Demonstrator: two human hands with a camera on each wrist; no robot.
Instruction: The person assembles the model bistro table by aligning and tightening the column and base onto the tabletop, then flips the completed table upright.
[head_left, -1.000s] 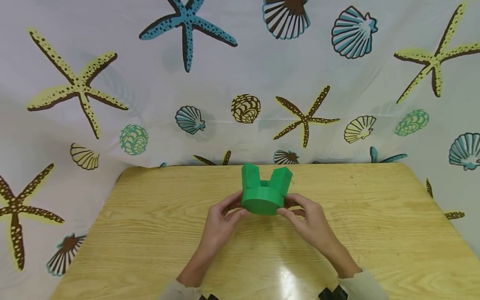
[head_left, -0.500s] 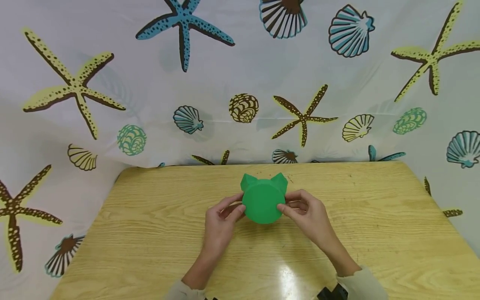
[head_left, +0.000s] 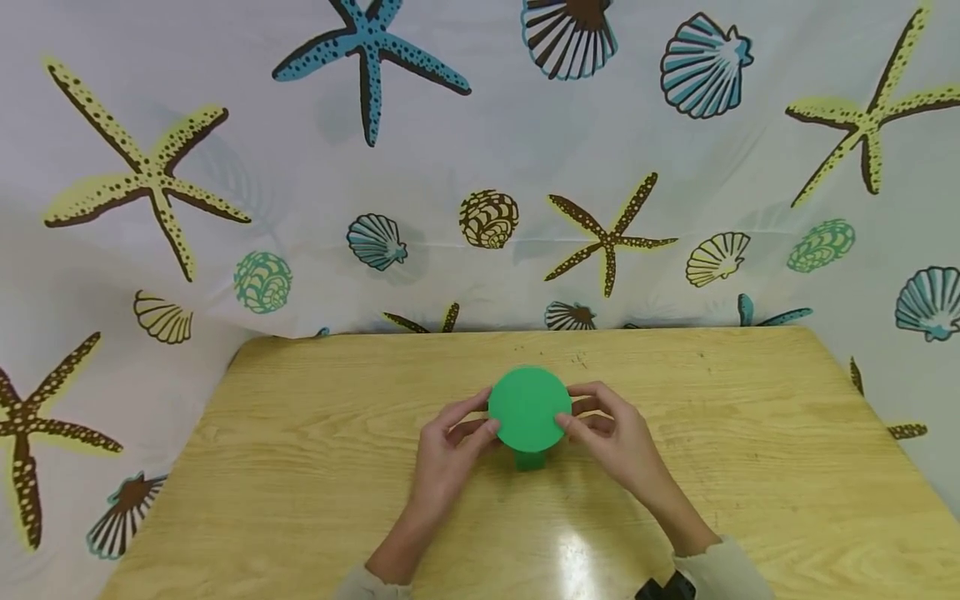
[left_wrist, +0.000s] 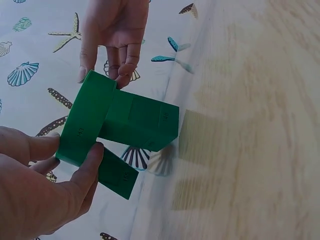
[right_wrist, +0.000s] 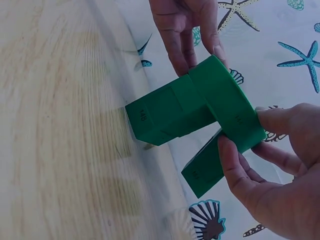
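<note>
A green stool-shaped block piece point(head_left: 528, 408) has a round disc with several angular block legs, small numbers printed on them. Its flat disc face points up in the head view, one leg point(head_left: 530, 461) showing below the rim. My left hand point(head_left: 444, 450) pinches the disc's left edge, thumb on the near side. On the opposite edge, my right hand point(head_left: 617, 435) pinches it the same way. Both wrist views show the legs point(left_wrist: 142, 120) point(right_wrist: 170, 112) directed toward the tabletop, with shadows beside them; whether they touch it I cannot tell.
A wood-grain table point(head_left: 315, 433) lies under the hands. Behind and at both sides hangs a white cloth point(head_left: 435, 150) printed with starfish and shells. A dark device point(head_left: 666, 586) sits at the right sleeve point(head_left: 723, 571).
The green piece has turned over: its legs pointed up and away a second ago, then passed behind the disc, and now point down. Both hands have kept their pinch.
</note>
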